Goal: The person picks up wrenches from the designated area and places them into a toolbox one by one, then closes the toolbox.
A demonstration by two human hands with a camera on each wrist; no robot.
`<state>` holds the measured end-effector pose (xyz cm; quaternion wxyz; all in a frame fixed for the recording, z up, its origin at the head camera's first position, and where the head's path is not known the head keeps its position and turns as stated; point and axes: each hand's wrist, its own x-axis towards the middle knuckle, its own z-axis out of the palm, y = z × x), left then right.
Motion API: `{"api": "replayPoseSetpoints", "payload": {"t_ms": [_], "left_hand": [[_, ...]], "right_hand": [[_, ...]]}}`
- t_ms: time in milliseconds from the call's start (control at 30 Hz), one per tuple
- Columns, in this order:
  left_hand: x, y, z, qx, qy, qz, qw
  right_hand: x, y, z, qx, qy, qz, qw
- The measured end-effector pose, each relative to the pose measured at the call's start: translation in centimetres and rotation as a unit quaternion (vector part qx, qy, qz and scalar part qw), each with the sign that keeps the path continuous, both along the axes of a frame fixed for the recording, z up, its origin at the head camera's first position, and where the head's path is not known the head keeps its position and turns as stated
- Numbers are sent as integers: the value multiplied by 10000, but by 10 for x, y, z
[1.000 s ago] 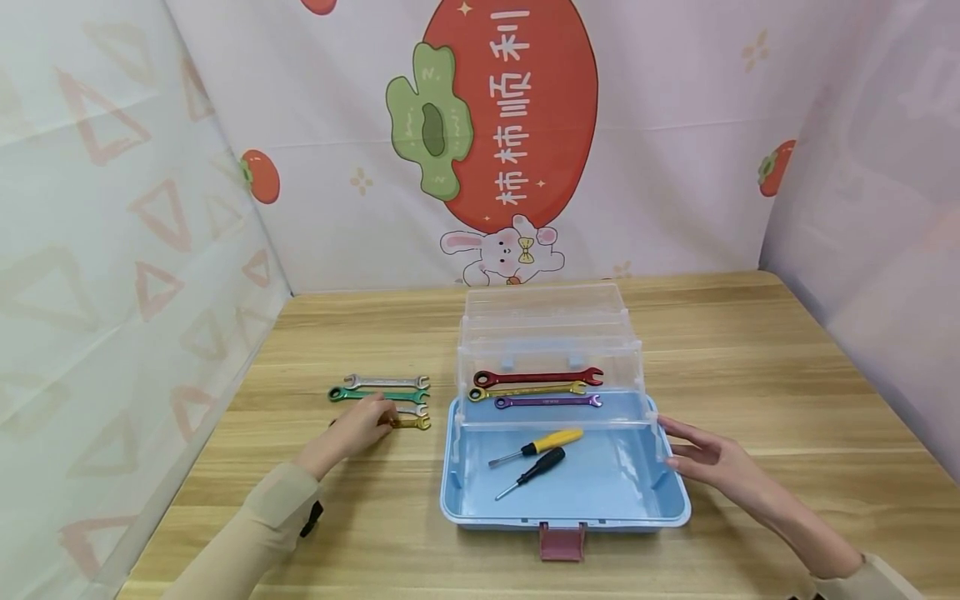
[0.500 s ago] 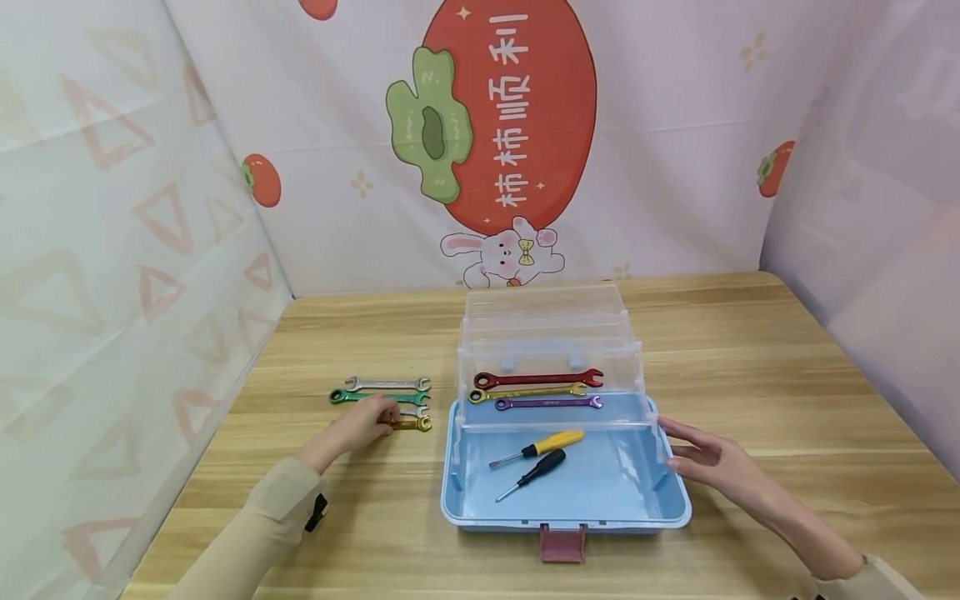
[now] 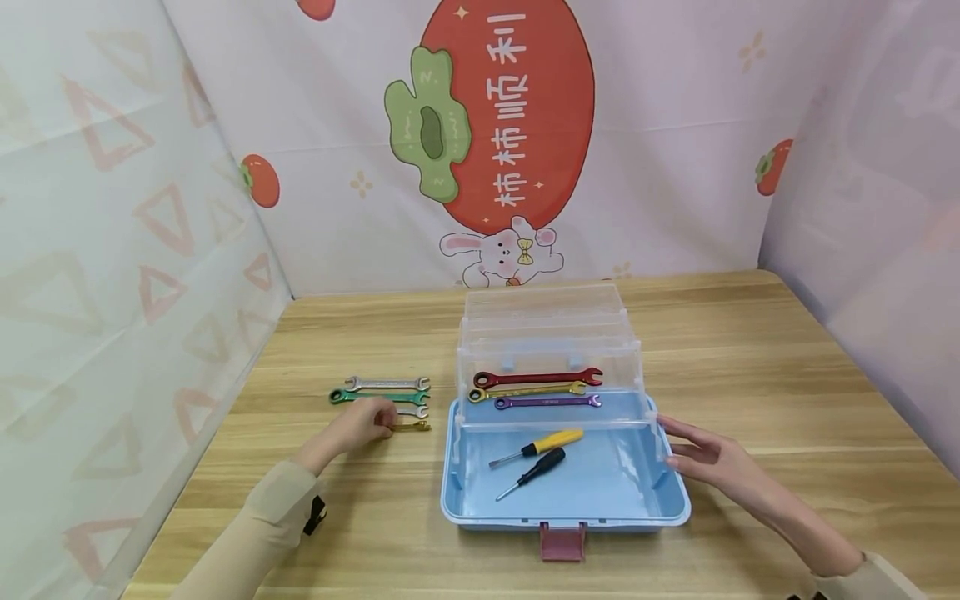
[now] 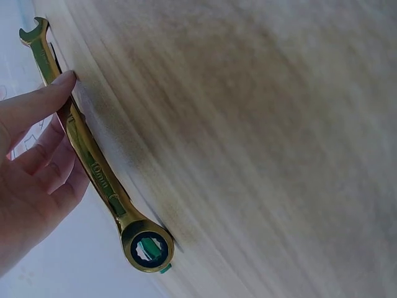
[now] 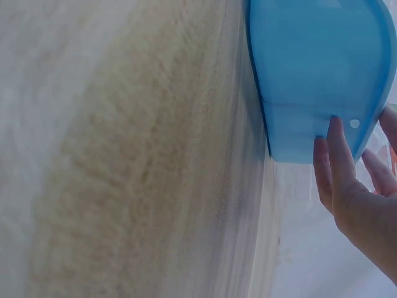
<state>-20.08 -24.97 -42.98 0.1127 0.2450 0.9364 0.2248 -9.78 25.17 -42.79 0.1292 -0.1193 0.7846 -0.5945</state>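
My left hand [image 3: 362, 423] pinches a gold combination wrench [image 4: 93, 155] by its shaft, thumb on one face and fingers behind. Its ring end shows at the bottom of the left wrist view, the open end at top left. Just behind it on the table lie a silver wrench [image 3: 412, 411], partly hidden by the hand, a green ratchet wrench [image 3: 386, 397] and another silver wrench [image 3: 387, 384]. My right hand [image 3: 712, 460] rests on the right end of a light blue toolbox [image 3: 452, 500], its fairly straight fingers against the outer wall in the right wrist view.
The toolbox's clear tiered trays [image 3: 551, 333] stand raised at its back. Red [image 3: 540, 378], yellow [image 3: 525, 392] and purple [image 3: 547, 402] wrenches lie in them. A yellow screwdriver [image 3: 557, 441] and a black one [image 3: 542, 465] lie in the bottom. A pink latch [image 3: 562, 543] hangs in front.
The gold wrench has tipped onto its edge and shifted slightly towards me in my left hand's pinch. The right hand and the toolbox keep their places.
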Motion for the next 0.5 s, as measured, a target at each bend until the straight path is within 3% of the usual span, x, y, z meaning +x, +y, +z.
{"api": "replayPoseSetpoints", "payload": {"t_ms": [500], "left_hand": [[2, 2, 7, 186, 373, -108, 9991]], "right_hand": [[-1, 1, -2, -238, 46, 119, 9996]]}}
